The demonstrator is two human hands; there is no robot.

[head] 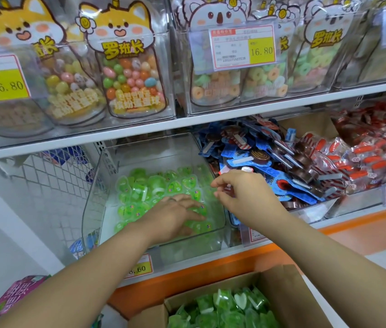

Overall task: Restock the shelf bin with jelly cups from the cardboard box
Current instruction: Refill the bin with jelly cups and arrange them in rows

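– Cups (pixel 154 185) lie where, exactly?
– Green ones cover most of the floor of the clear bin (pixel 92 197), with a bare patch at the bin's front left. Many more sit in the box (pixel 289 292), below the bin and in front of it.
– And the hands?
– Left hand (pixel 177 214) rests flat on the cups near the bin's front wall, fingers straight and spread, gripping nothing. Right hand (pixel 241 192) hovers over the bin's right wall, fingers loosely curled and apart; I see nothing in them.
– So the step is levelling?
– That's my reading: spreading the layer so the next load fits.
– How to do it well?
– Press lightly with the flat palm. The cups look slippery and thin-lidded, so sweep them sideways into the bare patch rather than pushing down. Bring the right hand inside the bin's wall, because the blue packets (pixel 258 162) right of the bin crowd that edge and a stray cup could slide in among them. The bin looks well under half full, so plenty of scoops from the box remain; two cupped hands should carry more per trip.
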